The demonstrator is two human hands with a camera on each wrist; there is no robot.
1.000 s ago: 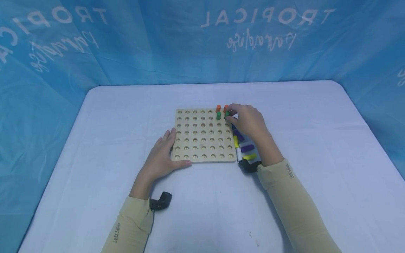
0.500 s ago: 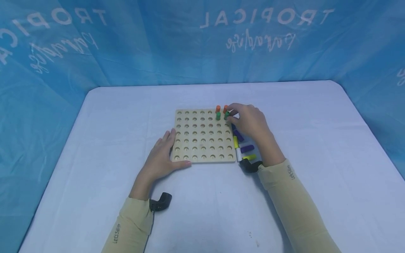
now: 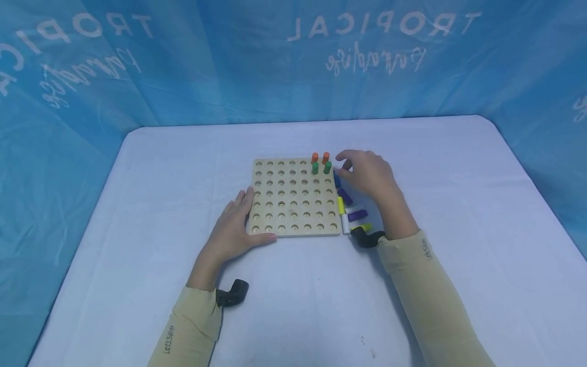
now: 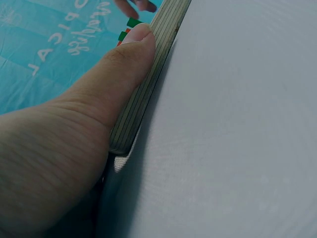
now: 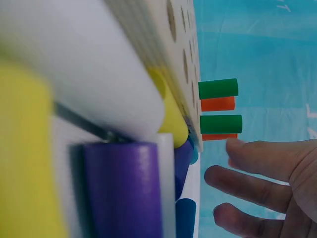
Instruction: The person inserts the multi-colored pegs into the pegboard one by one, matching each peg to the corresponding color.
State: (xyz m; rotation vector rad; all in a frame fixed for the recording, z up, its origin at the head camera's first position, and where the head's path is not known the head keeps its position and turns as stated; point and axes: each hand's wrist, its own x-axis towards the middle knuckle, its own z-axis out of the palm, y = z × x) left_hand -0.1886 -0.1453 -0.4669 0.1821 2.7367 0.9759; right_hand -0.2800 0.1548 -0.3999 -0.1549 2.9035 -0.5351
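A square wooden pegboard [image 3: 287, 198] with rows of holes lies on the table. Two orange pegs [image 3: 326, 158] stand in its far right corner, and two green pegs [image 3: 327, 167] stand upright just in front of them. My left hand [image 3: 231, 223] rests against the near left corner, fingers along the left side and thumb across the front edge. My right hand [image 3: 370, 176] hovers just right of the green pegs, holding nothing, its fingers loosely bent. In the right wrist view its thumb is close to the nearer green peg [image 5: 221, 124], with a gap between.
Along the board's right side lie loose pegs: blue [image 3: 337, 179], purple [image 3: 357, 215], yellow [image 3: 341, 205] and white [image 3: 345, 224]. Another yellow peg [image 3: 365, 227] is partly behind the right wrist camera [image 3: 367, 238]. A blue printed curtain [image 3: 257, 76] hangs beyond the white table [image 3: 183, 163].
My right fingers have let go of the right-hand green peg, which now stands in its hole, and the hand has drawn back slightly to the right. The left hand stays in place.
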